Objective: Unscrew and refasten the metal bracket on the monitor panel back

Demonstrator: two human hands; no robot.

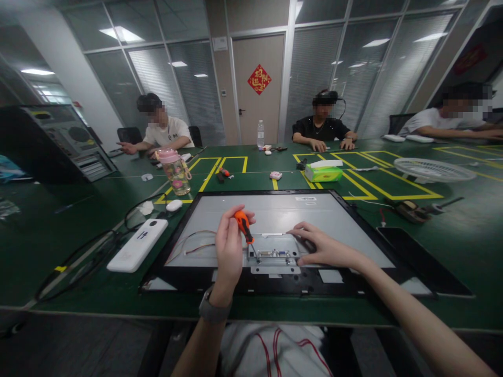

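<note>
Orange driver gripped in left hand, right hand flat and empty on panel; tilted tip may cam out, scratching board.

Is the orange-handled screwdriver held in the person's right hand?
No, the orange-handled screwdriver is gripped in the left hand, while the right hand rests on the monitor's back panel.
</note>
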